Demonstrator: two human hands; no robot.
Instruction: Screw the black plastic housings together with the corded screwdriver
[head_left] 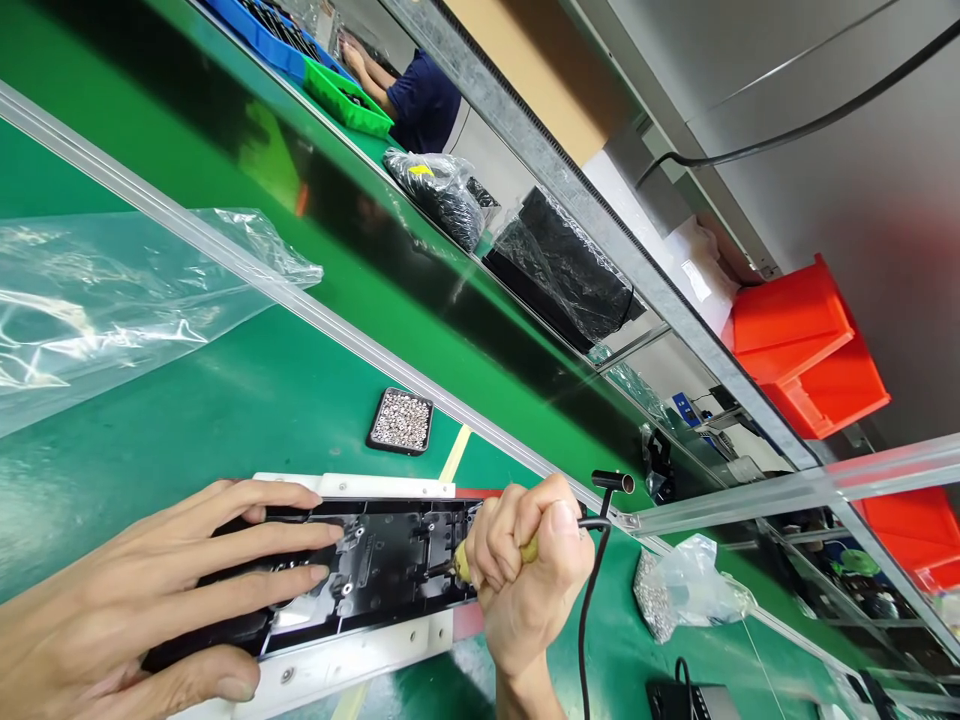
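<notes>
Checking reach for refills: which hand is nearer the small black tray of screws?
Right. The right hand, gripping a screwdriver, sits below-right of the tray; the left hand lies further, below-left.

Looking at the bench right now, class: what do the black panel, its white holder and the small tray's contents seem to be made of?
Black panel: probably moulded plastic, semi-gloss, with ribs and bosses. White holder: likely painted or plastic block, matt, with screw heads. Tray contents: small metal parts, maybe screws, glinting silver.
</notes>
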